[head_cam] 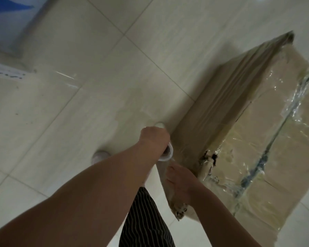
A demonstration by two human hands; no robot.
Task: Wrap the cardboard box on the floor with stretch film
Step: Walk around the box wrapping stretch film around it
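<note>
The brown corrugated cardboard box (257,157) lies flat on the pale glossy tiled floor (96,86), at the right of the view, with its near corner just beside the person's hands. Clear stretch film (284,97) already covers its top and long side. It lies smooth and banded on the side and crinkled and shiny on top, over a dark tape strip (268,150) along the seam.

The near corner of the box is torn and ragged (210,156), with dark gaps in the board. The white-cored roll of film (165,155) stands close to that corner, and the left hand (154,139) is clenched around its middle. The right hand (179,182) is lower, beside the same corner. Its fingers (169,171) lie fairly straight against a loose flap of film and do not seem to grasp it, though the film blurs them.

The main risk is probably at that damaged corner. Film pulled tight over the sharp, frayed board could snag and split, or crush the soft cardboard further. The thin, clingy sheet could also rope up or stick to itself if tension drops. The light box might slide on the slick tiles when the roll is pulled.

A dark striped garment (144,220) hangs between the arms, and a pale shoe (100,155) shows beyond the left forearm. A blue and white panel (5,20) sits at the far left corner of the floor.
</note>
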